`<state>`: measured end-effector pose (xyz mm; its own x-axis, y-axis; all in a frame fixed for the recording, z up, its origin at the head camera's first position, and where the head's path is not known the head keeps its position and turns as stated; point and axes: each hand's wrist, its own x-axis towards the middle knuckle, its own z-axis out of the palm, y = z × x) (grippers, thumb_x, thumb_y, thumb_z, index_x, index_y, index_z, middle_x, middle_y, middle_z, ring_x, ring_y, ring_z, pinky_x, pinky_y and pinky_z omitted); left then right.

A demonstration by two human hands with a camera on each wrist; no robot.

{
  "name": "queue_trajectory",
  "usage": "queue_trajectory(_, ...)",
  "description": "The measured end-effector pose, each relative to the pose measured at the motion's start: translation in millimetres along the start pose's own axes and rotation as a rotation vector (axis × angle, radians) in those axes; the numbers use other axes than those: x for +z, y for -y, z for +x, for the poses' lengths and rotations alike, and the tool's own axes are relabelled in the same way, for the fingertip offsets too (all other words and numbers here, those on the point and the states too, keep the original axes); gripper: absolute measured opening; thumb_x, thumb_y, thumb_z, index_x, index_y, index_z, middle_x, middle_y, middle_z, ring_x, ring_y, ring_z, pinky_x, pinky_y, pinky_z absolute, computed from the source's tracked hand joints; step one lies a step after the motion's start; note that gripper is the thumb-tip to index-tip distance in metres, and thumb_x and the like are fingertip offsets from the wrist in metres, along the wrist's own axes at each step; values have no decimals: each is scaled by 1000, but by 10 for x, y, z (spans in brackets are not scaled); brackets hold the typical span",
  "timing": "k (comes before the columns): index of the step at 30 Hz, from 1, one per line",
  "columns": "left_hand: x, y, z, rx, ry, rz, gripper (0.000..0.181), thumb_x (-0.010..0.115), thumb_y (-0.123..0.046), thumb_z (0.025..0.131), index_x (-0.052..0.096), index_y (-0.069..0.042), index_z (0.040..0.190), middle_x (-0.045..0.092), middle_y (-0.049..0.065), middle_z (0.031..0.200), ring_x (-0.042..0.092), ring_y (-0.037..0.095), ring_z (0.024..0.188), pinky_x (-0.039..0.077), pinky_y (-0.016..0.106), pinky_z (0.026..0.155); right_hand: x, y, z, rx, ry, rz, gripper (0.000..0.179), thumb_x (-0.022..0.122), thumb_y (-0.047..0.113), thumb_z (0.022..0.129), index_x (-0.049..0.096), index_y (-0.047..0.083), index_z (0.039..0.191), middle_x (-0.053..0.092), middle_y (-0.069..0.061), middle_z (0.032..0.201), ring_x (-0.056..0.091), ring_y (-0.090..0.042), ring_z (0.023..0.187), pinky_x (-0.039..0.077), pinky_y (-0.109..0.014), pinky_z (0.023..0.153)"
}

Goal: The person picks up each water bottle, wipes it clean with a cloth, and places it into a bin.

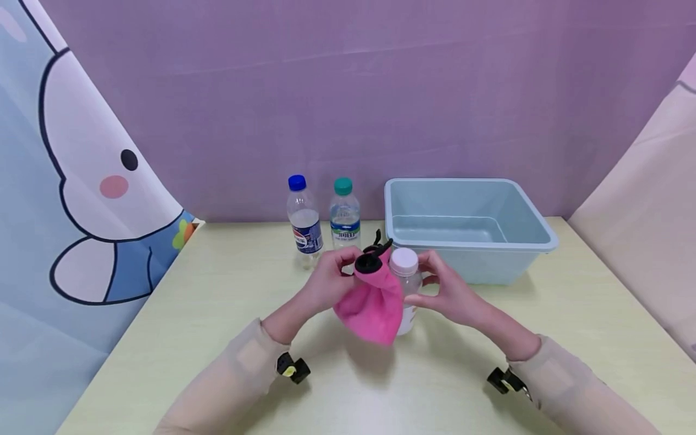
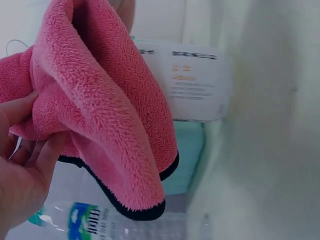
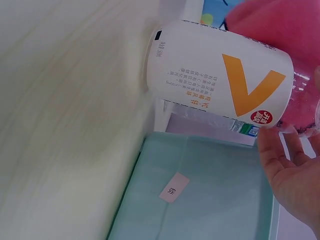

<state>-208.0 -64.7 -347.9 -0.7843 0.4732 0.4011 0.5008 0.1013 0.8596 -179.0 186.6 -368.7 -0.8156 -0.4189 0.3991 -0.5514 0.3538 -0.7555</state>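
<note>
My left hand [image 1: 329,279] pinches a pink towel [image 1: 375,307] with black trim. The cloth hangs in folds from the fingers, fuzzy side showing in the left wrist view. Against its right side stands an upright clear bottle [image 1: 405,264] with a pale pink cap. My right hand [image 1: 452,293] grips this bottle around its upper part, thumb in front and fingers behind. The right wrist view shows its white label [image 3: 215,75] with a large orange V. Part of the bottle is hidden behind the towel in the head view.
Behind my left hand stand a blue-capped Pepsi bottle [image 1: 306,226] and a green-capped water bottle [image 1: 345,217]. A light blue plastic tub [image 1: 473,263] sits at the back right, near my right hand. A purple curtain [image 1: 337,109] hangs behind the pale table [image 1: 206,290].
</note>
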Motion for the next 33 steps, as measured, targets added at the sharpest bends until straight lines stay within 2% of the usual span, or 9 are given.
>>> queue_trajectory(5,-9,-62,45,-10,8,-12,12,65,13,83,64,4,90,67,16,98,61,29,102,56,35,79,-8,4,11,-21,13,-21,58,81,-1,75,43,-3,118,55,-15,115,55,-28,100,52,-31,82)
queue_trajectory(10,-19,-30,19,-18,19,8,11,64,13,82,64,3,88,67,15,95,61,27,98,55,37,82,-10,4,28,-4,15,-24,58,81,-1,74,43,-3,118,56,-15,115,56,-28,98,53,-32,81)
queue_trajectory(15,-16,52,-25,-19,38,38,12,64,13,81,64,2,86,68,13,92,62,27,100,52,42,89,-6,8,25,15,10,-10,59,82,-1,74,42,-4,118,55,-17,116,57,-30,97,53,-33,81)
queue_trajectory(21,23,211,-73,8,73,51,14,64,15,78,64,4,86,68,14,91,64,26,98,49,40,93,-16,-11,16,22,5,-10,59,81,0,75,41,-4,118,56,-16,115,57,-29,96,53,-34,81)
queue_trajectory(26,47,352,-137,-41,130,64,17,64,16,77,65,2,87,70,11,92,63,23,100,48,38,95,-20,-7,22,23,8,-8,60,82,-2,74,42,-3,119,56,-15,115,57,-27,96,53,-33,81)
queue_trajectory(28,58,395,-164,-56,157,99,19,64,17,77,66,0,87,70,8,91,63,21,99,47,38,95,-20,0,22,22,7,-7,60,82,-2,74,42,-3,119,56,-15,115,57,-27,95,53,-33,81)
queue_trajectory(33,97,459,-236,-94,199,135,25,62,21,76,66,-2,85,66,4,90,63,22,101,48,38,95,-7,13,20,30,8,-13,58,81,-1,75,42,-4,118,56,-16,115,58,-28,95,53,-33,82)
